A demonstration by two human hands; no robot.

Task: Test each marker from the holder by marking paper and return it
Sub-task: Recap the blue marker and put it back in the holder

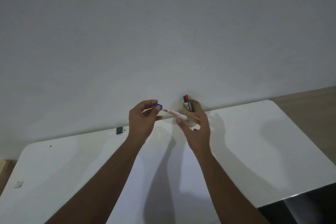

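Note:
Both my hands hold a white marker with a blue cap (171,112) level above the table's far edge. My left hand (143,120) pinches the blue-capped end; my right hand (195,129) grips the other end of the barrel. Behind my right hand stands a tan round holder (195,106) against the wall, with a black marker (185,103) and a red marker (189,102) sticking up out of it. A white sheet of paper (158,178) lies on the table between my forearms, faint against the white top.
The white table (254,151) runs up to a plain white wall. A small dark clip (119,130) sits at the back edge on the left. A dark object (309,207) fills the bottom right corner. Wooden floor shows at the far right.

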